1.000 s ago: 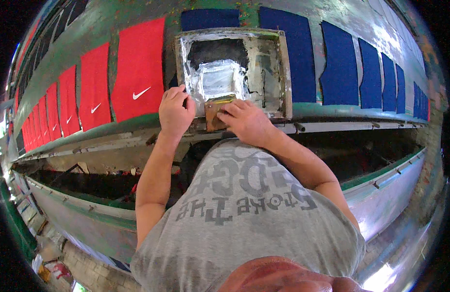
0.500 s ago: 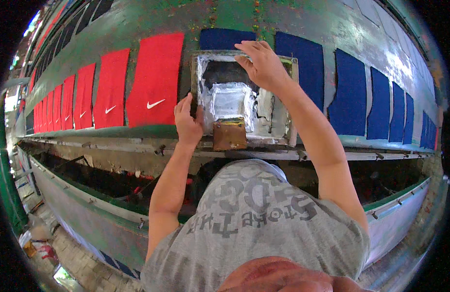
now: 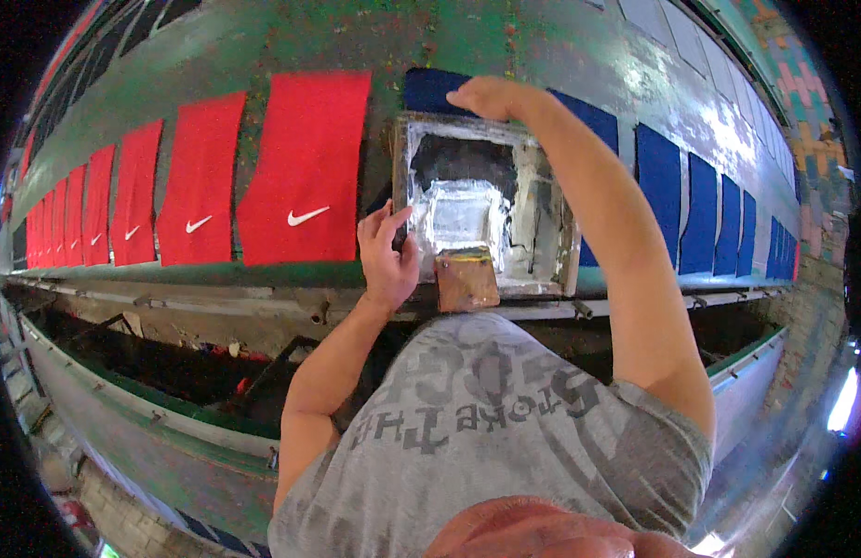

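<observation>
A square printing frame [image 3: 565,270], smeared with white and black, lies on the green table in front of me. It covers most of a navy fabric piece [image 3: 430,88] that sticks out past its far edge. At the frame's left side is my left hand [image 3: 390,260], its fingers and thumb bent against the edge and closed on it. My right hand [image 3: 495,96] lies over the frame's far edge and the navy piece. Its fingers are drawn together and bent, and whatever is in them is hidden. A brown block [image 3: 467,282] sits on the frame's near edge.
Red fabric pieces [image 3: 305,158] with small white curved marks line the table [image 3: 384,56] to the left. More navy pieces [image 3: 658,186] run to the right. A metal rail [image 3: 235,286] follows the near edge, with a trough [image 3: 198,363] below.
The view has shifted, so the table appears lower. My right hand's spread fingers have drawn together at the frame's far edge. My left fingers have bent in against its left side.
</observation>
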The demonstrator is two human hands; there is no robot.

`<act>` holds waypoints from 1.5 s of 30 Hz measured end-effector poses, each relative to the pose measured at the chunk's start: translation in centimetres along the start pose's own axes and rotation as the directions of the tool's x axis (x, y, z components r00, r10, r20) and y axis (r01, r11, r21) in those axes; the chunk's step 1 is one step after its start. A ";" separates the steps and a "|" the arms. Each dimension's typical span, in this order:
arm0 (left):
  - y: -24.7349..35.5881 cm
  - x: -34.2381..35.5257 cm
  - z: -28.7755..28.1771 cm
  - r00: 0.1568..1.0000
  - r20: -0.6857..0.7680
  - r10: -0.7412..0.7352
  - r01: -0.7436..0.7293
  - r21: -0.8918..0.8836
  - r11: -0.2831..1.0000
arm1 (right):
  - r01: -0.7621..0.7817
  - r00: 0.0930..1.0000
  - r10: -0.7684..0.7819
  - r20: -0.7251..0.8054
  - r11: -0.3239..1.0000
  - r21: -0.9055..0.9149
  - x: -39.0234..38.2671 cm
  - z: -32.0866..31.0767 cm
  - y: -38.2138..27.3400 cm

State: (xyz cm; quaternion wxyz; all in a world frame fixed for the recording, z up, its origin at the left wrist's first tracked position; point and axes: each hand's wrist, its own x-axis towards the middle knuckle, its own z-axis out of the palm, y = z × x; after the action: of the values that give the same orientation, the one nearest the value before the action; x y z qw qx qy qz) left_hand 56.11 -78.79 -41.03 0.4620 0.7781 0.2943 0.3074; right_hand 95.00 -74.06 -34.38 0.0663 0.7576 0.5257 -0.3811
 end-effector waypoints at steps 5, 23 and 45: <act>-0.1 -0.6 0.1 0.998 -0.021 0.054 -0.055 -0.015 0.998 | -0.113 0.986 0.116 0.120 0.993 -0.032 1.2 -1.2 -0.6; 0.9 -0.7 -1.4 0.990 -0.012 0.140 -0.140 -0.097 0.985 | -0.028 0.832 0.023 -0.554 1.000 -0.001 -6.1 -3.8 6.2; 0.2 -1.3 -0.2 0.998 -0.065 -0.004 0.003 -0.007 1.000 | 0.399 0.621 0.661 -0.421 0.196 0.896 -32.3 23.3 2.1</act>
State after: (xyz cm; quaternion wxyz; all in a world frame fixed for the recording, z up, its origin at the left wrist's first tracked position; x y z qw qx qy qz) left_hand 55.20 -79.70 -41.03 0.4554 0.7657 0.3094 0.3325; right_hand 79.85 -110.74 -30.48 -0.6155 0.7461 0.0531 -0.2485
